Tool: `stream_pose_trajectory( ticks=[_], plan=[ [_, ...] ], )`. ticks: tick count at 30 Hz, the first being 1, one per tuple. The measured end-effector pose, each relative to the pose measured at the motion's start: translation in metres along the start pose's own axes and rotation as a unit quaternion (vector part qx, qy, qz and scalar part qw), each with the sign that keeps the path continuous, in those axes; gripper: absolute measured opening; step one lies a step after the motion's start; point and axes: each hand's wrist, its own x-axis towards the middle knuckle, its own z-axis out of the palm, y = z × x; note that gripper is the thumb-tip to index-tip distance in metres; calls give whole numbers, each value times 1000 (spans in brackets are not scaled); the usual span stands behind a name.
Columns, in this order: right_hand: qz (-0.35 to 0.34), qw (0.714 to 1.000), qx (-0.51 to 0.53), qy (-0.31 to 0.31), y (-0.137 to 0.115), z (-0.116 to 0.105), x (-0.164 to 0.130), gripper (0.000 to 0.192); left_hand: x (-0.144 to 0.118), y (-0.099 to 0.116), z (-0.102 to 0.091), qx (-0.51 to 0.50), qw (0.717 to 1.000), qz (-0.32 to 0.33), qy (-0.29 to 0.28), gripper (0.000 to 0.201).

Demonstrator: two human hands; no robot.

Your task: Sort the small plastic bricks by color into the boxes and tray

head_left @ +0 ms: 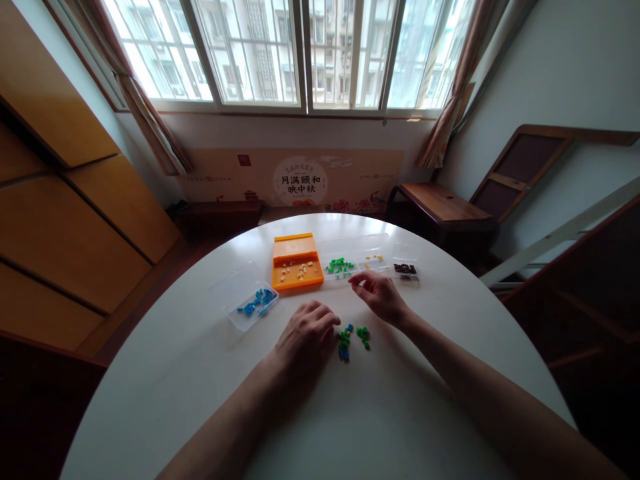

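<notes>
My left hand (311, 328) rests on the white table with its fingers loosely bent and a little apart. Its fingertips are beside a small cluster of green and blue building blocks (345, 339); whether they touch it is unclear. A second small group of green blocks (363, 335) lies just right of the cluster. Farther forward, my right hand (379, 295) hovers at the front edge of the clear box of green blocks (327, 273). Its thumb and fingertips are drawn together in a pinch, and what is between them is too small to make out.
An orange box (295, 247) holding pale pieces stands behind my left hand. To its left is a clear box (243, 325) of blue blocks. Yellow pieces (374, 259) and a box of dark pieces (405, 269) sit at right. A wooden chair (445, 200) stands beyond the table.
</notes>
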Motion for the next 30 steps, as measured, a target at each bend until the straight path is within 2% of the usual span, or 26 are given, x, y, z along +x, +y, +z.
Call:
stream_pose_trajectory(
  ticks=[4, 10, 23, 26, 30],
  plan=[
    [-42, 999, -5, -31, -3, -5, -22, 14, 1, 3, -2, 1, 999, 20, -25, 15],
    [-101, 982, -33, -154, -11, -9, -40, 21, 1, 3, -2, 7, 999, 22, -43, 11],
    [-139, 964, -115, -196, -8, -3, -41, 15, 2, 1, 0, 16, 999, 17, -37, 12],
    [-127, 966, -119, -193, -9, -1, -41, 10, 2, 1, 1, 16, 999, 17, -24, 12],
    [-85, 981, -56, -164, -14, 1, -42, 7, 2, 3, 0, 14, 1000, 14, 4, 15]
  ],
)
